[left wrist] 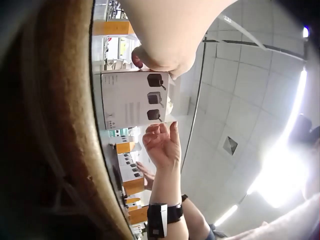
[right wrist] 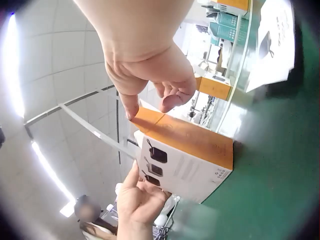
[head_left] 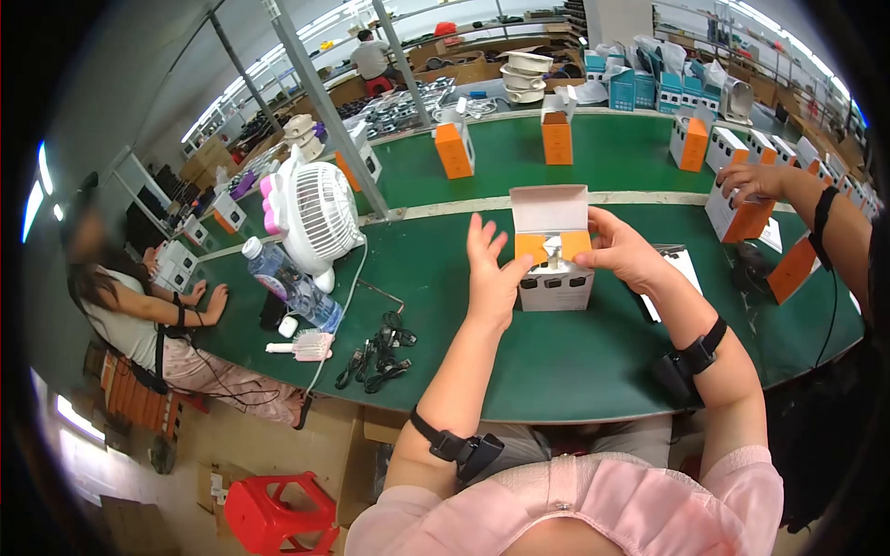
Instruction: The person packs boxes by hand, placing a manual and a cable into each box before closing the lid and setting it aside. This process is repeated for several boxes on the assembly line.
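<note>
In front of the person stands a small white-and-orange box [head_left: 554, 292] on the green table, its white lid [head_left: 549, 208] raised at the back. Dark, square-looking gadgets are printed on its front [left wrist: 135, 100]. Two orange side flaps [head_left: 530, 246] lean over the opening, and a white piece [head_left: 553, 248] shows between them. At the box's left side, the left hand [head_left: 496, 269] has its fingers extended upward and its thumb at the flap. On the other side, the right hand [head_left: 626, 250] touches the top edge of the orange side [right wrist: 185, 137] with a fingertip, other fingers loosely bent.
A white fan [head_left: 320, 208], a water bottle [head_left: 292, 287], a hairbrush [head_left: 301, 347] and black cables [head_left: 375, 357] lie to the left. Printed white sheets [head_left: 681, 273] lie right of the box. Another person's hand [head_left: 756, 183] is on a box [head_left: 732, 213] farther right. Similar boxes line the back strip.
</note>
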`<state>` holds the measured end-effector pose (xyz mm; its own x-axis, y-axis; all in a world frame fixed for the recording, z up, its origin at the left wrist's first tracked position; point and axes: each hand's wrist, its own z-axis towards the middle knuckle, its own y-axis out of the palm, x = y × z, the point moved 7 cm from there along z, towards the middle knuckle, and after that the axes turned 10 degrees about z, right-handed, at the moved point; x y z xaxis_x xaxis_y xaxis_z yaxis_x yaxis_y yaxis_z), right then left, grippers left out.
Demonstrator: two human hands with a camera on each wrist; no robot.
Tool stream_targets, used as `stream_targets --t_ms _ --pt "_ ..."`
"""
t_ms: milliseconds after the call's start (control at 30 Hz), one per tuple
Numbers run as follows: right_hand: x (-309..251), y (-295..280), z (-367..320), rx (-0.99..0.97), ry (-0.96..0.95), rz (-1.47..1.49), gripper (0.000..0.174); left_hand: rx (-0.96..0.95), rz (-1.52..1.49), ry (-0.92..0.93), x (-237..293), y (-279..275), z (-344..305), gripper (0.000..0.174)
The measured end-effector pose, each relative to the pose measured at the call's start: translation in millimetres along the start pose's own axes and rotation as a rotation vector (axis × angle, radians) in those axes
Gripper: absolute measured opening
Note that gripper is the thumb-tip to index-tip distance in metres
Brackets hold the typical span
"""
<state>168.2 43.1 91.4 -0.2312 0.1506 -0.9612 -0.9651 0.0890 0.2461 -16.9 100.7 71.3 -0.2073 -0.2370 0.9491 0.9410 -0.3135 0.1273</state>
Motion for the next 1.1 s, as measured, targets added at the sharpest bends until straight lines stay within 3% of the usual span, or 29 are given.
stream_targets --t_ms 33,67,100,133,167,233,400,467,700,767,933,1033,1100 --pt "5.0 4.7 6.4 -0.088 0.044 -0.002 0.058 -0.061 0.009 0.008 2.9 2.1 2.7 0.069" --pt "10.4 8.8 11.0 -0.176 0.090 -0.008 0.053 -0.166 -0.057 0.040 8.6 8.2 4.2 0.062" --pt "13.5 4.8 14.8 -0.167 0.103 -0.071 0.038 -0.246 0.009 0.130 2.3 8.8 8.0 0.053" --pt "17.5 1.4 16.0 -0.175 0.100 -0.070 0.038 -0.327 0.077 0.222 3.1 12.5 9.9 0.045" --pt "13.5 0.5 15.2 -0.211 -0.041 -0.115 0.033 -0.274 0.214 0.339 4.9 9.1 8.7 0.029" --pt "4.3 6.9 5.5 -0.240 -0.219 -0.222 0.026 -0.295 0.287 0.395 9.9 9.8 4.1 0.026" --pt "-10.0 14.1 -11.8 -0.396 -0.238 -0.260 0.037 -0.368 0.319 0.501 24.5 11.5 -9.4 0.022" --pt "-10.5 18.1 -16.7 -0.430 -0.185 -0.112 0.034 -0.311 0.369 0.471 21.0 8.9 -10.4 0.020" --pt "-6.1 13.3 -11.0 -0.345 -0.220 -0.323 0.030 -0.170 0.337 0.393 13.1 7.5 -14.8 0.016" --pt "-17.3 18.5 -17.3 -0.394 -0.356 -0.534 0.030 -0.183 0.541 0.586 24.4 8.8 -18.8 0.015" --pt "-20.9 20.2 -8.4 -0.381 -0.312 -0.628 0.030 -0.121 0.604 0.651 21.5 9.6 -17.7 0.017" --pt "-14.4 15.0 -2.0 -0.395 -0.201 -0.551 0.033 -0.126 0.483 0.551 13.0 7.0 -10.6 0.017" --pt "-14.5 20.7 -9.3 -0.488 -0.288 -0.699 0.039 -0.133 0.637 0.729 23.1 10.9 -18.6 0.017"
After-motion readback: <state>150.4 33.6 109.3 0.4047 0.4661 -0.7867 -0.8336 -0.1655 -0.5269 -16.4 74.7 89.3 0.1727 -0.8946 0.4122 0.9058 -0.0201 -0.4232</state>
